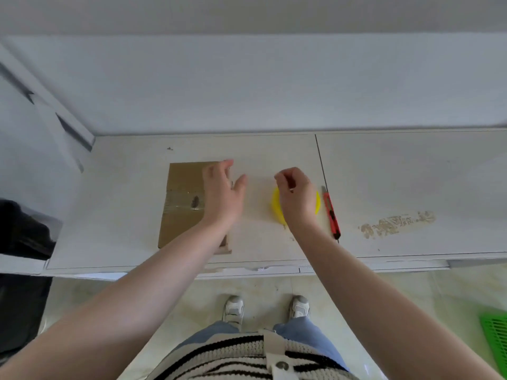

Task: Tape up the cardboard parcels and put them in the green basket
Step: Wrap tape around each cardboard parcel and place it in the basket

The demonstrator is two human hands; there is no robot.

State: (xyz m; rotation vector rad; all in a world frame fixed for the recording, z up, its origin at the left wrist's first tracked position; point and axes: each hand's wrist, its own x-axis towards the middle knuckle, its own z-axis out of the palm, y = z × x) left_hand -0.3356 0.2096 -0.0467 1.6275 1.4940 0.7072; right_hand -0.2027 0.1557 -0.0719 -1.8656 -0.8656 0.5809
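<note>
A flat brown cardboard parcel [183, 201] lies on the white counter [397, 174], with a strip of clear tape across its middle. My left hand [223, 193] hovers over the parcel's right edge, fingers straight and thumb spread. Right of it, a yellow tape roll [275, 205] lies on the counter, mostly hidden under my right hand [296, 193]. That hand's fingers are curled in towards the thumb, and I see nothing between them. A corner of the green basket [495, 334] shows on the floor at the lower right.
A red utility knife [332, 212] lies just right of the tape roll. A patch of brownish residue [395, 223] marks the counter further right. A dark object [24, 231] sits at the counter's left end. The wall stands close behind.
</note>
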